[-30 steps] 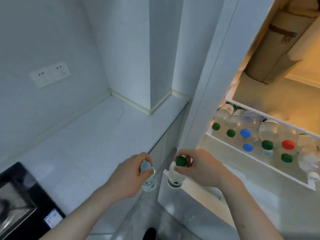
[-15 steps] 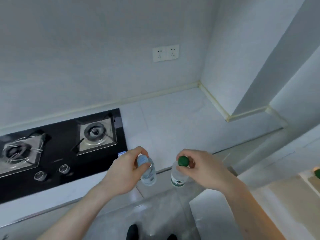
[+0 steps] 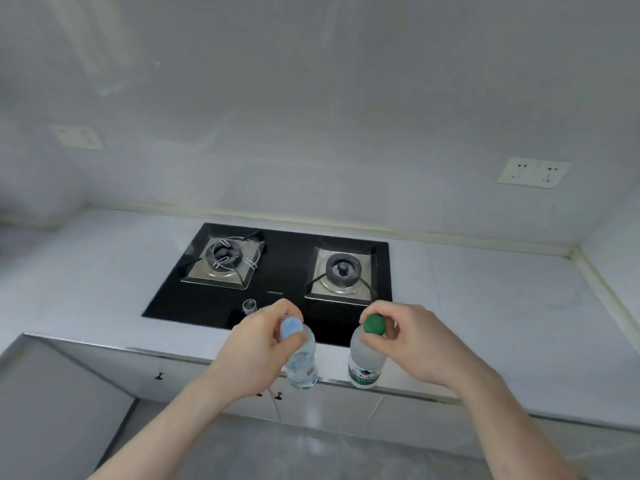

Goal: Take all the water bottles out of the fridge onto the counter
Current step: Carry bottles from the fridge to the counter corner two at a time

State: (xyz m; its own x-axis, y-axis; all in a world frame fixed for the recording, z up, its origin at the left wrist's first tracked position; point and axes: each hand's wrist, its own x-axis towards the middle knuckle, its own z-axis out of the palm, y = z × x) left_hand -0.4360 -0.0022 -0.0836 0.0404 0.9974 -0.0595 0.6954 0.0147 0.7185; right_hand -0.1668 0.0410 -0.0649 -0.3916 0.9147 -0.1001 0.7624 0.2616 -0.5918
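Note:
My left hand (image 3: 258,351) pinches the neck of a clear water bottle with a pale blue cap (image 3: 302,362). My right hand (image 3: 414,344) pinches the neck of a clear water bottle with a green cap and green label (image 3: 365,358). Both bottles hang upright in the air over the front edge of the white counter (image 3: 502,306), in front of the stove. The fridge is out of view.
A black two-burner gas stove (image 3: 277,275) is set into the counter straight ahead, with a knob near its front. Bare white counter lies to its left and right. Wall sockets (image 3: 533,172) sit on the back wall. Cabinet doors (image 3: 207,375) run below the counter.
My view has swung left, away from the fridge and across the counter to the stove. Both hands carry the same bottles, now held over the counter's front edge.

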